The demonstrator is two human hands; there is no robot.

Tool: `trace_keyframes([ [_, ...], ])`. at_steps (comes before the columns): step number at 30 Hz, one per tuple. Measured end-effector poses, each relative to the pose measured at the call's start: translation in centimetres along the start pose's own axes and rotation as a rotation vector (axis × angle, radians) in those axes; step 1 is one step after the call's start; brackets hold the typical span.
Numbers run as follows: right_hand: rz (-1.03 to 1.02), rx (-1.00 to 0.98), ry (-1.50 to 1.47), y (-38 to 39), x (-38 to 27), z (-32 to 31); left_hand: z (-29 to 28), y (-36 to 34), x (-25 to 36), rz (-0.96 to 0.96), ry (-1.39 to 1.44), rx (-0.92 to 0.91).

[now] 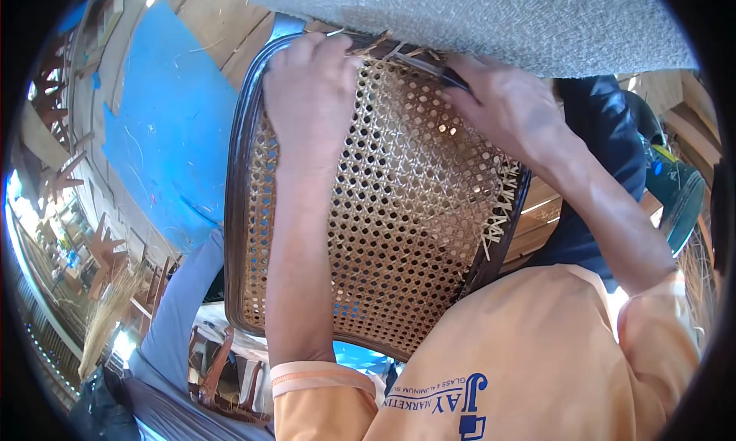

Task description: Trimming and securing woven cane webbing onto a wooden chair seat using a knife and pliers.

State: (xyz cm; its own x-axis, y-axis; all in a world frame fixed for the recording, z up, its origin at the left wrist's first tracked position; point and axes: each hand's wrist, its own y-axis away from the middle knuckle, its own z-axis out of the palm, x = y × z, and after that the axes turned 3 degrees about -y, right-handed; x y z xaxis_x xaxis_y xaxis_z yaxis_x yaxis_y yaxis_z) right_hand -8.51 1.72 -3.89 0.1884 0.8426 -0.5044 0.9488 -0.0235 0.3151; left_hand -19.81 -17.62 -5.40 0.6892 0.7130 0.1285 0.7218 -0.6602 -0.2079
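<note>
A cane-webbed panel in a dark wooden frame (238, 173) spans the middle, its octagonal mesh (383, 234) ragged with loose strand ends along the right side and top. My left hand (310, 96) is curled over the top edge near the left corner, fingers bent onto the cane and rail. My right hand (506, 111) grips a thin tool with a dark handle (456, 79); its metal shaft lies along the top rail among frayed strands. The exact tip of the tool is hard to make out.
A grey textured surface (475, 16) overhangs the top. A blue sheet (165, 111) lies on planks at left. A person's grey-blue clad limb (184, 303) is at lower left, dark trousers (606, 157) at right, beside a green object (675, 211). Wooden pieces and straw (103, 318) lie about.
</note>
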Motion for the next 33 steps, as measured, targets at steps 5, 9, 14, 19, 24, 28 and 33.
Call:
trace_keyframes([
  [5,0.043,0.034,-0.329,5.4,2.9,-1.0,1.9,-0.7,0.4,0.01,-0.075,-0.173],
  [9,0.132,0.11,-0.397,6.9,3.4,0.0,2.7,-1.6,0.0,0.065,-0.078,-0.208],
  [14,0.132,0.172,-0.417,6.8,3.0,0.5,2.7,-1.8,-0.9,0.055,0.106,-0.19],
  [19,0.159,0.205,-0.616,8.3,3.6,1.0,1.8,-0.6,1.7,-0.018,0.251,-0.026],
  [24,0.336,0.24,-0.82,12.0,4.0,1.0,-1.8,2.5,9.6,0.132,0.378,0.095],
  [28,0.436,0.242,-0.946,13.4,4.6,1.6,2.3,3.1,8.0,-0.073,-0.114,-0.169],
  [33,0.48,0.207,-1.041,14.2,5.1,2.6,4.7,0.5,9.8,-0.356,0.045,-0.137],
])
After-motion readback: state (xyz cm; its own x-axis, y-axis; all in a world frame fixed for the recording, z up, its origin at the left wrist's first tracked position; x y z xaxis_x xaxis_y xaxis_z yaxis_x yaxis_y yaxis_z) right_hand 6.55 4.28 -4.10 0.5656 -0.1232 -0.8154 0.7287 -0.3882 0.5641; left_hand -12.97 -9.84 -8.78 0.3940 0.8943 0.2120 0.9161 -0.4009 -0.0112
